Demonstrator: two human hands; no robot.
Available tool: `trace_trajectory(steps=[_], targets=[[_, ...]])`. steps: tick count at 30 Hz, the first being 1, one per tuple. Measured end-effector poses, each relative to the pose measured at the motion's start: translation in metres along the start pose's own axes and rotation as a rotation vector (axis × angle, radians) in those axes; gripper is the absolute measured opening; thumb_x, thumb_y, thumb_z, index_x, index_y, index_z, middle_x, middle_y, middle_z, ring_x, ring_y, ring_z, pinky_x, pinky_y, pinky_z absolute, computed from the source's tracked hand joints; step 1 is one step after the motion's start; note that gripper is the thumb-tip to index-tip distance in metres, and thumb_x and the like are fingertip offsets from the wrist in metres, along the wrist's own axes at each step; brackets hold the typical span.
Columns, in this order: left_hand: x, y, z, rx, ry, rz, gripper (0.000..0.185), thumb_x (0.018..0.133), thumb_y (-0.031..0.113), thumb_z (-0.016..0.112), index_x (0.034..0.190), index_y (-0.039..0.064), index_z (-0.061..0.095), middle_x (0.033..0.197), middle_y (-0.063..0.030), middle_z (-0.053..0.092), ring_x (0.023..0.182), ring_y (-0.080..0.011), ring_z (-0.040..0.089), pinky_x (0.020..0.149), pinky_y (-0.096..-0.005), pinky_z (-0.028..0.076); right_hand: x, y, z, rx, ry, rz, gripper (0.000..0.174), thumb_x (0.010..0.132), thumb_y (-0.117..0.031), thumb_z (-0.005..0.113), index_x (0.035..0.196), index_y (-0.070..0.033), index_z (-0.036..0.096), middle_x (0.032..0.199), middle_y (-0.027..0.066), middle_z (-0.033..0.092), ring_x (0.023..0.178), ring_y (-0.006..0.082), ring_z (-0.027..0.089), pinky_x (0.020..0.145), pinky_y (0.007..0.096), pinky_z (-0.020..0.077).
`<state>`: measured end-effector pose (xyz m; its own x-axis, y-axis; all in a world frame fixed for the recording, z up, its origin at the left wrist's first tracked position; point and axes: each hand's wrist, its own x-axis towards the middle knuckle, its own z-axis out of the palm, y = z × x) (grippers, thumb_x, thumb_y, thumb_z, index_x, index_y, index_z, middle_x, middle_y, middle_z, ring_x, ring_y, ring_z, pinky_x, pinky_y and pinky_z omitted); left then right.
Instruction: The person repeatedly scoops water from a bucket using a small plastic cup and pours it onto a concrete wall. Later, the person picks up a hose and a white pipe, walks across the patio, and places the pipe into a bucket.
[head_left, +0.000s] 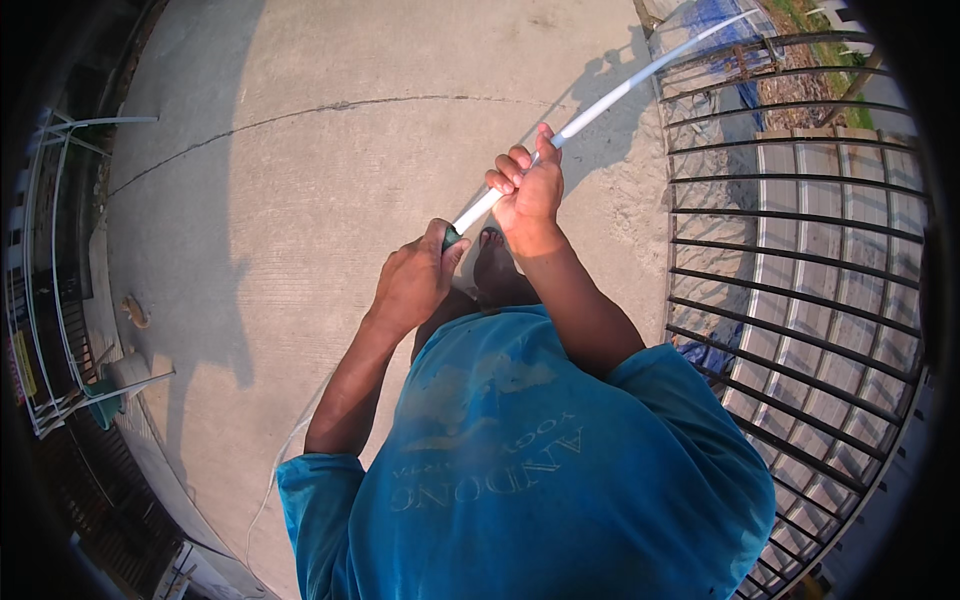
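A long white pole (609, 101), seemingly a pipe, runs from my hands up and away to the far right, over the top of the metal fence in the picture. My left hand (412, 281) grips its near end, where a dark green piece (451, 238) shows between thumb and fingers. I cannot tell whether that piece is a grip, a cap or a cloth. Farther along the pole, my right hand (529, 184) is turned palm up with its fingers curled around the shaft. Below the hands, one sandalled foot (491, 244) shows on the concrete.
A black metal bar fence (795, 217) borders the right side, with ribbed sheets (814, 262) beyond it. White tubular frames (56, 262), a green container (103, 405) and a small tan animal (136, 311) are at left. A pale cord (274, 476) trails over the concrete (315, 195).
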<state>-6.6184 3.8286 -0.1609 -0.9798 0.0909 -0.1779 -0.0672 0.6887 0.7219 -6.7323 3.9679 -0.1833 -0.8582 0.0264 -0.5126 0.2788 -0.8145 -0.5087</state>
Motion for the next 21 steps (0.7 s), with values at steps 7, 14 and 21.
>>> trace_trajectory(steps=[7,14,21], targets=[[0.007,0.005,-0.012,-0.049,-0.126,-0.050,0.030,0.100,0.031,0.051,0.094,0.001,0.052,0.064,-0.0187,0.061,0.062,-0.0404,0.063,0.056,-0.0484,0.047,0.003,0.000,-0.002,0.023,-0.044,-0.006,0.026,0.102,-0.032,0.038,0.128,-0.025,0.037,0.071,-0.0018,0.037,0.049,0.0082,0.030,0.041,0.0227,0.0274],[0.014,0.006,-0.007,0.017,-0.128,-0.040,0.035,0.100,0.034,0.052,0.088,0.001,0.052,0.061,-0.0188,0.060,0.058,-0.0393,0.063,0.054,-0.0480,0.047,0.008,0.002,-0.002,-0.054,0.096,-0.008,0.025,0.101,-0.029,0.041,0.125,-0.023,0.037,0.070,-0.0014,0.037,0.048,0.0081,0.029,0.039,0.0229,0.0270],[0.018,0.007,0.009,0.277,0.022,-0.045,0.031,0.098,0.032,0.054,0.086,0.003,0.049,0.060,-0.0171,0.062,0.054,-0.0378,0.064,0.047,-0.0465,0.050,0.017,0.008,0.003,-0.140,0.167,-0.055,0.029,0.099,-0.021,0.043,0.126,-0.019,0.032,0.077,0.0026,0.040,0.050,0.0081,0.032,0.040,0.0233,0.0289]])
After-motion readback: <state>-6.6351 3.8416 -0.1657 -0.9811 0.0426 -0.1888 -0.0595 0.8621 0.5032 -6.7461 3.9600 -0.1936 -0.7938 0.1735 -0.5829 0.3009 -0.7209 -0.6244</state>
